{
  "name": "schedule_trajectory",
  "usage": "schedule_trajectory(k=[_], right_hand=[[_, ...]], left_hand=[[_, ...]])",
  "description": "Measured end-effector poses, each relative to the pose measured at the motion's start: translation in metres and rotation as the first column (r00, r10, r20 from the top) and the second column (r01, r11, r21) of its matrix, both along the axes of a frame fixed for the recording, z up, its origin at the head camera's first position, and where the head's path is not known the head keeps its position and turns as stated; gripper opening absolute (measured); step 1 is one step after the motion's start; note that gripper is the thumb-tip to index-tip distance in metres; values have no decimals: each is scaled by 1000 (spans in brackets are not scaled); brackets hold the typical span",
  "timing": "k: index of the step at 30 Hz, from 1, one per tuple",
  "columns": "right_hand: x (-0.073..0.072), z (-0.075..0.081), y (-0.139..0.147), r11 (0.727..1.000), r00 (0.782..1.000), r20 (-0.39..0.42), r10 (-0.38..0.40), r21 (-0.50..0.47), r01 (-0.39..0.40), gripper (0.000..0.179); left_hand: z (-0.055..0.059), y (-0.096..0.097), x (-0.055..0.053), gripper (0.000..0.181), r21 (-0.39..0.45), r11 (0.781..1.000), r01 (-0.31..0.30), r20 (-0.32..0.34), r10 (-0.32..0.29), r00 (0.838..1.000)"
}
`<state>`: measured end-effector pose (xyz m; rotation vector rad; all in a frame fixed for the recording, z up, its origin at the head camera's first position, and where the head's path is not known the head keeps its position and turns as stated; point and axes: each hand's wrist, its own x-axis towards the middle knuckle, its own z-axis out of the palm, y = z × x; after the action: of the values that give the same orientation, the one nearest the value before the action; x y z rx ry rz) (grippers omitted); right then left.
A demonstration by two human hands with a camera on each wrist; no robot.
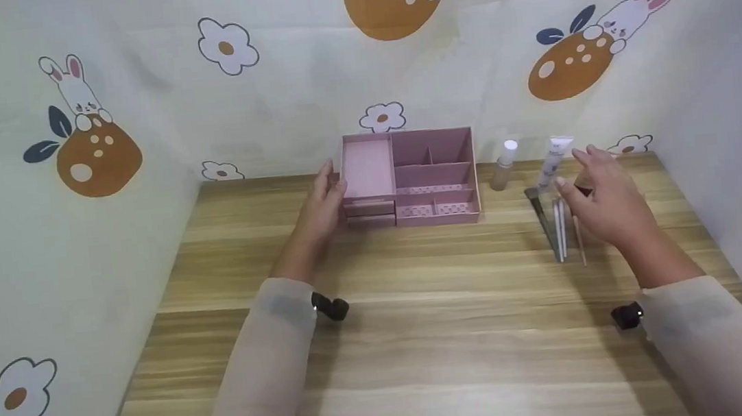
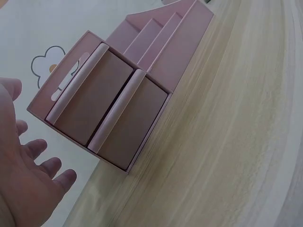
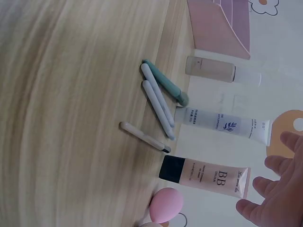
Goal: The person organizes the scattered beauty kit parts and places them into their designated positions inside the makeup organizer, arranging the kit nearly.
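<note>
A pink desk organizer (image 1: 437, 177) stands at the back of the table, its compartments facing up; in the left wrist view its two drawers (image 2: 97, 94) are closed. My left hand (image 1: 322, 203) is beside its left side, fingers extended; whether they touch it I cannot tell. The right hand (image 1: 608, 200) hovers with loosely bent fingers near the upright BB cream tube (image 3: 208, 175), holding nothing. Left of that tube stand a white cosmetic tube (image 1: 551, 163) and a clear-capped bottle (image 1: 501, 170). A green-handled brush (image 1: 541, 221) and white sticks (image 1: 560, 229) lie in front.
A pink makeup sponge (image 3: 166, 205) sits beyond the BB cream tube in the right wrist view. Nearby lies a thin short-tipped brush (image 3: 144, 137). Patterned cloth walls (image 1: 303, 91) enclose the wooden table (image 1: 425, 326) at the back and sides.
</note>
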<state>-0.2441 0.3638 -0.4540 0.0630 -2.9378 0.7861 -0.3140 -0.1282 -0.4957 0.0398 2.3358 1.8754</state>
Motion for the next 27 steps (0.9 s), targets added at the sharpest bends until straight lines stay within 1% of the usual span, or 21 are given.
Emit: schedule_trajectory(k=[4, 9, 14, 16, 21, 23, 27], right_hand=[[3, -3, 6, 1000, 1000, -12, -2, -22, 2, 80], [6, -5, 12, 999, 1000, 3, -22, -46, 22, 82], [8, -7, 16, 997, 999, 14, -41, -59, 42, 83], [9, -8, 17, 997, 999, 14, -45, -69, 45, 82], [12, -11, 20, 993, 999, 15, -49, -104, 51, 77], [13, -13, 21, 992, 999, -3, -45, -119, 44, 75], [14, -18, 25, 989, 999, -32, -35, -143, 30, 72]], left_hand=[[-3, 3, -1, 67, 46, 999, -11, -5, 11, 1000], [-5, 5, -2, 63, 71, 997, -12, -36, 14, 999], [-5, 5, -2, 60, 90, 996, -12, -39, 15, 999], [-5, 5, -1, 60, 108, 994, -13, -32, 17, 999], [-5, 6, -2, 62, 151, 988, -15, -42, 22, 999], [-7, 7, -2, 62, 152, 988, -16, -55, 25, 998], [-11, 7, -3, 62, 162, 987, -15, -61, 25, 998]])
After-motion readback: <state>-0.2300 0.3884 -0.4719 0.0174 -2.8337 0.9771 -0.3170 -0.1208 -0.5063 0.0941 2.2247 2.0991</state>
